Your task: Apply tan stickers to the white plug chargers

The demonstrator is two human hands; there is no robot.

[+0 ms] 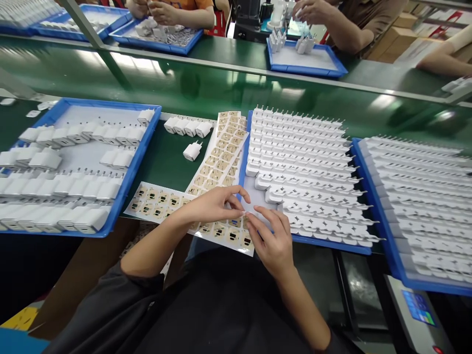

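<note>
My left hand (219,204) reaches over a sticker sheet (143,199), its thumb and fingers curled into a pinch. From the other side my right hand (273,238) brings its thumb and forefinger close to the left fingertips. Something tiny and pale seems to sit between the fingertips, too small to name. More sheets of labels with dark printed marks (217,164) lie fanned out behind my left hand. Just beyond the hands, a blue tray (241,167) holds many rows of white plug chargers (298,162). One loose charger (192,151) rests on the green table, near a short row of chargers (188,127).
To the left stands a blue tray (134,189) of white chargers with gaps between rows. Another full blue tray (387,236) is at right, above a device with a lit screen (418,306). Co-workers' hands (162,12) work over trays across the green barrier (206,91).
</note>
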